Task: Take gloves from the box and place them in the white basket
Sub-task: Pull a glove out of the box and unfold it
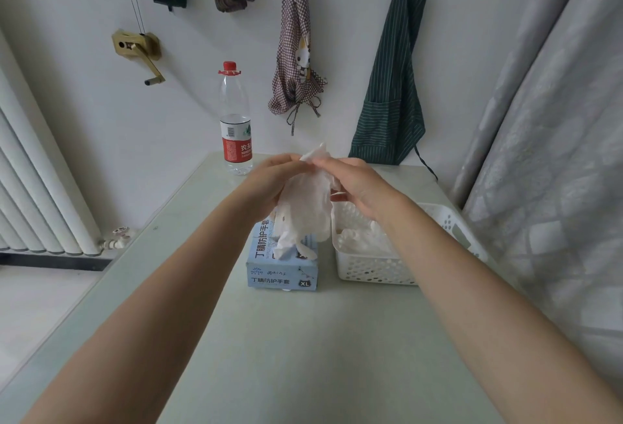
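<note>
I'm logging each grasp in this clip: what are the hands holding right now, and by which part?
Both the left hand and right hand pinch a white glove at its upper edge; the rest hangs above the box.

White gloves [305,211], blue box [282,273], white basket [374,270].

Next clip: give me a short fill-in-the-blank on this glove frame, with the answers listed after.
1. Both hands, left hand and right hand, hold a thin white glove above the light blue cardboard glove box, which lies to the ____ of the white perforated plastic basket.
2. The clear plastic bottle has a ____ cap.
3. The basket already holds white ____.

Answers: left; red; gloves
</note>
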`<state>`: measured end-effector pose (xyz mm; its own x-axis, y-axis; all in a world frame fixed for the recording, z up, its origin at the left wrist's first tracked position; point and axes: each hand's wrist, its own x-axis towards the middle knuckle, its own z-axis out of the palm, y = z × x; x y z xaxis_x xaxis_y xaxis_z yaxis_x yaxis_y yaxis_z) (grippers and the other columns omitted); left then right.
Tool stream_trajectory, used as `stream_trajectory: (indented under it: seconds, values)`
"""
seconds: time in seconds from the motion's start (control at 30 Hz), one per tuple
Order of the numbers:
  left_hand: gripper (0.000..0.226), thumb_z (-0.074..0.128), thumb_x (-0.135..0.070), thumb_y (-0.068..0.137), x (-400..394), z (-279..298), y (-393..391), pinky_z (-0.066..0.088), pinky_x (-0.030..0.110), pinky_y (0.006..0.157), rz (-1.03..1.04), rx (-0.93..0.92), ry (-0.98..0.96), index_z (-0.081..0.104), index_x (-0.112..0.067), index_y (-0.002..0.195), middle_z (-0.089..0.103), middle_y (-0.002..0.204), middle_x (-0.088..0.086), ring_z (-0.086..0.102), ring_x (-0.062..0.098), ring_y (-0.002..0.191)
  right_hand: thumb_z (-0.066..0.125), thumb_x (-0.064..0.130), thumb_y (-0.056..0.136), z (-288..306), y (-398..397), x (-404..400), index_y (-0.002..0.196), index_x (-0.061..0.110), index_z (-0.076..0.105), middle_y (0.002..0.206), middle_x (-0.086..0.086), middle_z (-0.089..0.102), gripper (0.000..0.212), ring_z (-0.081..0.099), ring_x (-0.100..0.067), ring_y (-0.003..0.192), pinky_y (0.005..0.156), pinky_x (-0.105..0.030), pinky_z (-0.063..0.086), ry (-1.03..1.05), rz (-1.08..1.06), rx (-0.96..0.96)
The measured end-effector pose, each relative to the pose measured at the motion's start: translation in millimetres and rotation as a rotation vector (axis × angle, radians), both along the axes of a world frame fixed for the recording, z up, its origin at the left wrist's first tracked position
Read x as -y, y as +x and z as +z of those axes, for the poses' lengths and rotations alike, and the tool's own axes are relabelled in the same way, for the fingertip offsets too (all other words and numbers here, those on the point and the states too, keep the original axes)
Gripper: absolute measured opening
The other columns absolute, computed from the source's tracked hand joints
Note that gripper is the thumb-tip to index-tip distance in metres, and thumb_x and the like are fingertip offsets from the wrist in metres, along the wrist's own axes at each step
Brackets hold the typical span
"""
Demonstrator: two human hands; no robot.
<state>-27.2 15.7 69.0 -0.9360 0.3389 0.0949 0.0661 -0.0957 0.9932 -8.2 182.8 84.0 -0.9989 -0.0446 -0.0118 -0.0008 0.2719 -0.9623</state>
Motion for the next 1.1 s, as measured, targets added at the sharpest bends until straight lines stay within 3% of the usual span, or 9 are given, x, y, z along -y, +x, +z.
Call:
stream_trajectory:
  seconds: [0.13,0.23,0.33,0.43,0.67,0.77,0.9,1.0,1.1]
  values:
    - [0.024,0.066,-0.024,0.089,-3,-1,0,0.052,0.047,0.094,0.095,0.006,-0.087,0.073,-0.006,0.104,0.072,0.105,0.017,0.067,0.038,0.097,0.066,0.026,0.085,7,1,0,0.095,0.009,0.068,0.077,-0.001,0.064,0.02,0.061,-0.016,0.075,0.073,-0.035,0.053,0.008,-0.049,-0.049]
    - [0.021,0.06,-0.019,0.093,-7,-1,3,0.056,0.035,0.074,0.106,-0.026,-0.149,0.073,-0.003,0.1,0.071,0.091,0.015,0.067,0.023,0.079,0.06,0.018,0.084,15,4,0,0.082,0.017,0.06,0.077,0.001,0.058,0.002,0.054,-0.016,0.074,0.067,-0.028,0.045,0.125,-0.11,-0.13]
    - [0.025,0.055,-0.018,0.093,-13,0,6,0.051,0.034,0.076,0.093,-0.061,-0.214,0.072,-0.001,0.099,0.07,0.093,0.02,0.064,0.024,0.081,0.059,0.021,0.085,23,11,3,0.089,0.017,0.057,0.078,0.005,0.053,0.006,0.049,-0.01,0.07,0.06,-0.023,0.04,0.298,-0.101,-0.181]
    - [0.03,0.054,-0.023,0.091,-17,5,9,0.046,0.039,0.079,0.083,-0.035,-0.218,0.07,-0.001,0.103,0.066,0.094,0.018,0.06,0.026,0.085,0.053,0.016,0.084,25,12,3,0.073,0.02,0.045,0.069,0.007,0.042,0.014,0.039,-0.01,0.062,0.053,-0.025,0.03,0.371,-0.115,-0.194]
    - [0.015,0.056,-0.002,0.086,-18,0,11,0.053,0.028,0.065,0.057,-0.066,-0.425,0.068,-0.007,0.094,0.065,0.082,0.009,0.062,0.022,0.072,0.052,0.023,0.081,30,11,-5,0.059,0.023,0.023,0.058,0.004,0.022,0.036,0.023,-0.016,0.059,0.055,-0.032,0.017,0.276,-0.247,-0.24]
    - [0.017,0.055,-0.006,0.085,-14,-3,7,0.048,0.029,0.067,0.193,-0.011,-0.45,0.072,-0.012,0.085,0.066,0.079,0.006,0.058,0.02,0.069,0.054,0.022,0.081,31,11,-11,0.057,0.022,0.023,0.056,0.004,0.021,0.039,0.021,-0.016,0.057,0.054,-0.032,0.016,0.297,-0.254,-0.256]
    - [0.024,0.049,-0.008,0.089,-13,-3,4,0.041,0.025,0.061,0.216,-0.022,-0.47,0.071,0.001,0.094,0.06,0.077,0.007,0.049,0.018,0.065,0.057,0.016,0.084,28,8,-15,0.056,0.021,0.023,0.053,0.004,0.021,0.044,0.021,-0.013,0.052,0.052,-0.03,0.017,0.373,-0.247,-0.313]
    - [0.023,0.05,-0.008,0.09,-13,-5,4,0.043,0.024,0.061,0.229,-0.016,-0.46,0.072,-0.003,0.096,0.062,0.08,0.005,0.052,0.017,0.069,0.056,0.016,0.089,27,4,-18,0.055,0.019,0.025,0.053,0.002,0.022,0.046,0.021,-0.013,0.051,0.049,-0.029,0.018,0.432,-0.291,-0.361]
    - [0.013,0.06,-0.008,0.086,-11,-6,3,0.047,0.023,0.061,0.205,-0.014,-0.521,0.07,-0.011,0.094,0.066,0.083,0.002,0.058,0.015,0.072,0.052,0.015,0.093,25,0,-24,0.062,0.006,0.047,0.06,-0.005,0.037,0.033,0.033,-0.016,0.058,0.053,-0.029,0.027,0.442,-0.342,-0.378]
